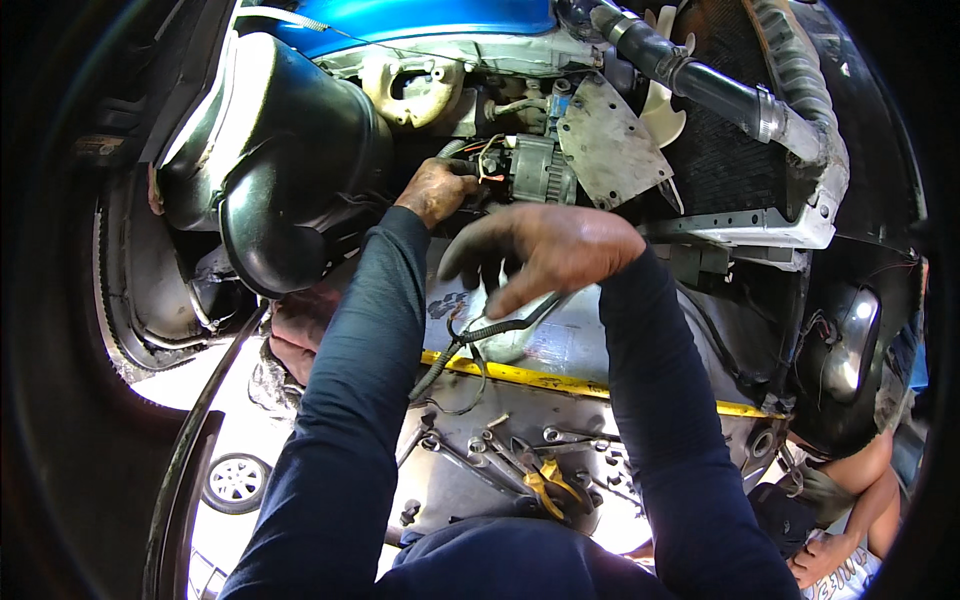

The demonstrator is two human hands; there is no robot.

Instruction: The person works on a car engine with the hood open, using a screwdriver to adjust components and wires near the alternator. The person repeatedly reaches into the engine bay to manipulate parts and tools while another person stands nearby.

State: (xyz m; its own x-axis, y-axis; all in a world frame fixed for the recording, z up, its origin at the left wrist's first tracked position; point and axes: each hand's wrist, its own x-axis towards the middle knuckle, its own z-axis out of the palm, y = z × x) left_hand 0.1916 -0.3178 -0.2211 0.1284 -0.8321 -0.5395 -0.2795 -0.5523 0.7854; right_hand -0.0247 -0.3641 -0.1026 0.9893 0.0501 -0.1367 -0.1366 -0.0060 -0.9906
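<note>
My left hand (438, 192) reaches to the rear end of a ribbed metal alternator (540, 168). Its fingers are curled together beside thin loose wires (487, 160), and whatever they grip is hidden. Nearer to me, my right hand (560, 245) hangs in front of the alternator, fingers bent and apart, holding nothing I can see; its fingertips are somewhat blurred. Below it, a dark corrugated wiring harness (500, 330) with bare wire ends lies across the pale front panel. A flat metal plate (615, 140) with bolt holes sits right of the alternator.
Wrenches (470, 462) and yellow-handled pliers (545, 488) lie below a yellow strip (540, 378). A large black air housing (290, 150) bulges at left. A black hose (700, 85) and radiator (725, 150) stand at right. Another person's hand (820, 558) shows lower right.
</note>
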